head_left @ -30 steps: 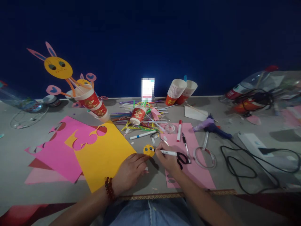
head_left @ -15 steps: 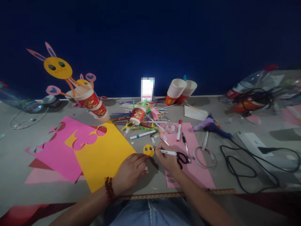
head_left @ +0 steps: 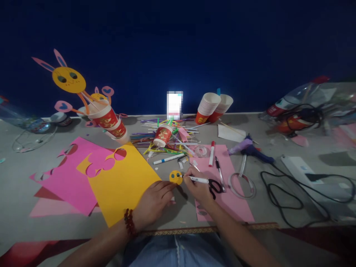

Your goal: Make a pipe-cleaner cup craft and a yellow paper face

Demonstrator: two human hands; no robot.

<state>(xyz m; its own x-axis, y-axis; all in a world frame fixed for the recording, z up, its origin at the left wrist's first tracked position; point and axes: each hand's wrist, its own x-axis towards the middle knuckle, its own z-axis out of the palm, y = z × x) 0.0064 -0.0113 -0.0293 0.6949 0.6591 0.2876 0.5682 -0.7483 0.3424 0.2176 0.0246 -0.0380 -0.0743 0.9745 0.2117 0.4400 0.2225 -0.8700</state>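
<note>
Below frame centre, a white acrylic marker lies near-horizontal, tip leftward over a yellow paper disc. The right grip pinches it; the left grip touches the disc's lower edge, its openness unclear.

The grey desk carries a yellow sheet of paper overlapping a bright pink sheet, a pale pink sheet to the right, a pile of straws, stacked paper cups, a power strip and a black cable.
</note>
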